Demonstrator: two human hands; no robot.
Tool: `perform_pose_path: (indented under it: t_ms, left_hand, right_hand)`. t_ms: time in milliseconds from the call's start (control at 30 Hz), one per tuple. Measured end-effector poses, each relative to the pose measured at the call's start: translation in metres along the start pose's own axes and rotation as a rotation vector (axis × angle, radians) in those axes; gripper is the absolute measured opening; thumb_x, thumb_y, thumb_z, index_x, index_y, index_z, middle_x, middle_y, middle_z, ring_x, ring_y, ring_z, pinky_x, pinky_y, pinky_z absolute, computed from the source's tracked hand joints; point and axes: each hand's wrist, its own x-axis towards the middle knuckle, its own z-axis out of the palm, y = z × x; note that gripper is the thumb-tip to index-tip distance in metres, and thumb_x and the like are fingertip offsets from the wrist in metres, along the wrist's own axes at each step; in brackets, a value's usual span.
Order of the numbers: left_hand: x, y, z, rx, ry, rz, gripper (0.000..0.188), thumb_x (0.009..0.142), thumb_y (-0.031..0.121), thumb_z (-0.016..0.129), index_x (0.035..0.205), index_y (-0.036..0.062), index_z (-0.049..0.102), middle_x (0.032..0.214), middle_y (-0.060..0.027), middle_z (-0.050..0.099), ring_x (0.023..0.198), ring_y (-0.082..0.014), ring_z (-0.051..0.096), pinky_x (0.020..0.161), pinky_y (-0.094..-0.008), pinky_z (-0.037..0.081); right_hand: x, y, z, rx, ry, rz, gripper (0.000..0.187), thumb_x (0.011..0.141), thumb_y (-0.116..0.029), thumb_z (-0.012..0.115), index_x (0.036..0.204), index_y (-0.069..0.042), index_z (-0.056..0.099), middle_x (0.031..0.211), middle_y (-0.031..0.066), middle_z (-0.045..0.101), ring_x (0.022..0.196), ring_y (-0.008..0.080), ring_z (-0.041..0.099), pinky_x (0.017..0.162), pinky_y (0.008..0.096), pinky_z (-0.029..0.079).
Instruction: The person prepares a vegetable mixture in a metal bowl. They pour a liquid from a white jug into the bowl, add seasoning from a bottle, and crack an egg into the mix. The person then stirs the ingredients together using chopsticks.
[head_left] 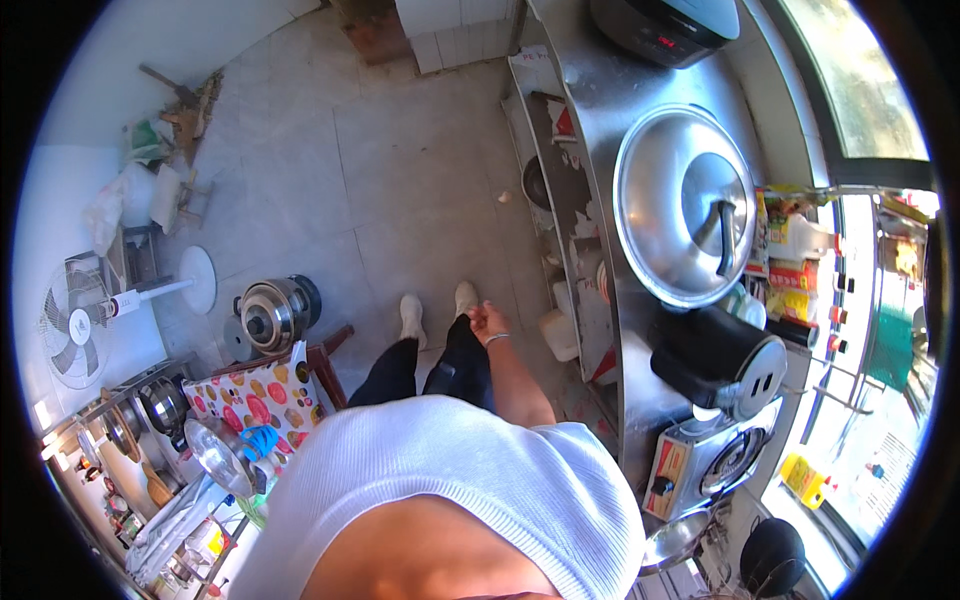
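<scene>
My right hand (487, 322) hangs in front of my right leg, low over the floor. Its fingers are loosely curled, and nothing shows in them; a thin bracelet circles the wrist. My left hand is out of sight. To the right of my right hand runs a steel counter (640, 345) with open shelves below. On it rests a large domed steel lid (660, 200) with a black handle. Nearer to me stand a black appliance (735, 370) with two slots and a gas stove (690, 470).
A dark rice cooker (665, 28) stands at the counter's far end. Bottles and packets (795, 270) line the window side. On the left are a white standing fan (85, 320), a lidded steel pot (270, 318) and a patterned cloth (265, 400). Grey floor tiles (400, 190) lie ahead.
</scene>
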Motion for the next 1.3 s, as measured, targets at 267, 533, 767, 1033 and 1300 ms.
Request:
perform_pose_path:
  t_ms: [267,533,767,1033,1300]
  left_hand:
    - [0.136,0.138,0.047,0.159,0.122,0.407,0.036,0.084,0.036,0.067,0.096,0.0025,0.064,0.089,-0.0189,0.066,0.079,-0.0347,0.065,0.071,-0.0431,0.051]
    - [0.165,0.171,0.122,0.363,0.11,0.674,0.038,0.076,0.016,0.074,0.108,0.0021,0.058,0.117,-0.0187,0.055,0.101,-0.0394,0.057,0.086,-0.0443,0.048]
    - [0.238,0.195,0.151,0.222,0.262,0.701,0.032,0.077,0.013,0.071,0.103,-0.0004,0.058,0.115,-0.0223,0.057,0.102,-0.0376,0.058,0.088,-0.0439,0.048]
    - [0.281,0.21,0.168,0.115,0.429,0.657,0.03,0.078,0.02,0.072,0.093,-0.002,0.058,0.102,-0.0239,0.061,0.092,-0.0345,0.062,0.082,-0.0431,0.049]
    - [0.297,0.217,0.175,0.096,0.383,0.698,0.028,0.074,0.017,0.075,0.088,0.0001,0.06,0.101,-0.0209,0.063,0.092,-0.033,0.062,0.081,-0.0415,0.049]
  right_hand:
    - [0.032,-0.024,-0.204,-0.71,0.474,-0.099,0.019,0.09,-0.023,0.061,0.088,-0.005,0.063,0.072,0.0085,0.066,0.065,0.0235,0.066,0.051,0.0385,0.051]
    - [0.159,-0.045,-0.125,-1.593,0.483,-0.268,0.09,0.077,-0.032,0.075,0.149,-0.011,0.026,0.149,0.0242,0.03,0.136,0.039,0.034,0.106,0.0434,0.038]
    - [0.402,-0.146,0.007,-1.96,0.584,-0.351,0.108,0.069,-0.032,0.083,0.152,-0.025,0.013,0.153,0.026,0.014,0.132,0.0474,0.035,0.101,0.0482,0.043]
    - [0.551,-0.216,0.019,-2.186,0.596,-0.647,0.112,0.062,-0.04,0.087,0.15,-0.031,0.019,0.154,0.0254,0.012,0.137,0.0456,0.028,0.107,0.054,0.034]
    - [0.612,-0.175,-0.033,-1.716,0.642,-1.065,0.032,0.076,-0.01,0.07,0.108,-0.006,0.063,0.113,0.0196,0.055,0.105,0.0371,0.055,0.087,0.046,0.048]
